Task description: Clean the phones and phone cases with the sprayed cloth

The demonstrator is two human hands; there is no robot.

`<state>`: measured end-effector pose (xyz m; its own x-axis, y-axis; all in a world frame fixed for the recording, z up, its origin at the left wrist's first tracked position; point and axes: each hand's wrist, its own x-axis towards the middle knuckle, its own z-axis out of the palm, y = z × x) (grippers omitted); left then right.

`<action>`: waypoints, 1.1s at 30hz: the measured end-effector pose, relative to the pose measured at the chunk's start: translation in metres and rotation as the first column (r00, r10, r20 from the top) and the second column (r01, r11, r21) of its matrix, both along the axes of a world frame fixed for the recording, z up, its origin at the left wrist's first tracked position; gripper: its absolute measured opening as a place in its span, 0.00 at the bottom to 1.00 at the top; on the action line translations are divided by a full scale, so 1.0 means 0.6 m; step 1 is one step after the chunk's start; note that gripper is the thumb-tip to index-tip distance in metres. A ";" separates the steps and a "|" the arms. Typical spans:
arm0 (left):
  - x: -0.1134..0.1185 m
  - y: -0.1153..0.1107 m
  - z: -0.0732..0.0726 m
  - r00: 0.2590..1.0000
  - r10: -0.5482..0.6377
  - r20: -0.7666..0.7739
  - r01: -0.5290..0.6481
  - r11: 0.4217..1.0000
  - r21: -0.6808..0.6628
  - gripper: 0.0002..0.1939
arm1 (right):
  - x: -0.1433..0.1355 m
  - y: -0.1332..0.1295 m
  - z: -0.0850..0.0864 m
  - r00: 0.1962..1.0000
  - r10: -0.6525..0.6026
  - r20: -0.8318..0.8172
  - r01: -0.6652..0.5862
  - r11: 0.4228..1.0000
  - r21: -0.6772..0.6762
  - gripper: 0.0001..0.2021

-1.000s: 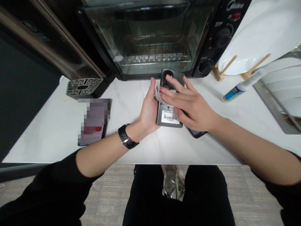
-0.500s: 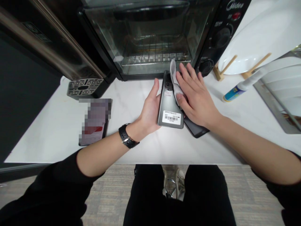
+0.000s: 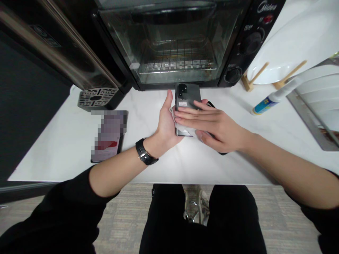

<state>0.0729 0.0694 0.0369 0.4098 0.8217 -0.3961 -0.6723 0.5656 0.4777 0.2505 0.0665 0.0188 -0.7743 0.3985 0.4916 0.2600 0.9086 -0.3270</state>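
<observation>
A grey phone (image 3: 192, 92) lies back side up in my left hand (image 3: 168, 123), camera end away from me. My left palm and thumb hold its left edge, and fingertips show at its right side. My right hand (image 3: 212, 121) presses a whitish cloth (image 3: 182, 126) flat on the lower half of the phone's back, covering most of the label there. Under my right hand, a dark phone (image 3: 223, 153) on the counter is almost wholly hidden.
Another phone (image 3: 109, 135), its screen blurred, lies near my left forearm. A toaster oven (image 3: 172, 46) stands behind my hands, beside a machine with a drip tray (image 3: 97, 98). At right are a spray bottle (image 3: 266, 105), wooden rack (image 3: 247, 83) and white plates (image 3: 288, 49).
My right hand has slid the cloth down and left, from the phone's right edge across its lower back. The phone has turned slightly, uncovering its camera.
</observation>
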 end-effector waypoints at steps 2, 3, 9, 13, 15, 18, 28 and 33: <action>-0.001 0.001 -0.001 1.000 -0.003 0.003 0.003 1.000 0.007 0.34 | 0.003 0.003 -0.002 1.000 -0.016 -0.008 0.016 1.000 0.013 0.32; -0.001 0.001 -0.001 1.000 -0.002 0.008 0.001 1.000 0.013 0.34 | 0.005 0.006 -0.004 0.996 -0.092 -0.008 0.092 0.996 0.011 0.33; 0.004 -0.002 0.002 1.000 0.005 0.001 -0.005 1.000 0.001 0.28 | 0.005 0.013 -0.007 0.941 -0.338 0.021 0.338 0.941 -0.031 0.31; 0.003 -0.002 0.001 1.000 -0.017 -0.006 0.017 1.000 0.013 0.30 | -0.002 0.003 -0.002 0.991 -0.107 0.074 0.106 0.994 0.016 0.30; 0.001 -0.001 0.001 0.999 -0.041 -0.011 0.041 0.999 0.004 0.31 | 0.000 0.006 -0.002 0.974 -0.216 0.071 0.214 0.976 0.032 0.30; -0.001 -0.001 0.000 0.994 -0.106 -0.011 0.105 0.994 -0.024 0.31 | 0.007 0.015 -0.004 0.886 -0.462 0.033 0.462 0.887 0.018 0.32; -0.002 -0.004 0.012 0.961 -0.265 -0.081 0.270 0.961 0.055 0.40 | -0.002 0.005 0.005 0.921 -0.383 -0.077 0.390 0.908 0.152 0.31; -0.004 -0.004 0.009 0.938 -0.341 -0.064 0.345 0.936 0.071 0.27 | 0.011 0.010 0.019 0.803 -0.575 -0.159 0.593 0.795 0.123 0.30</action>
<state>0.0706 0.0670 0.0422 0.6541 0.6641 -0.3621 -0.4182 0.7164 0.5584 0.2569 0.0722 0.0302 -0.3578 0.6670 0.6535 0.7297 0.6364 -0.2500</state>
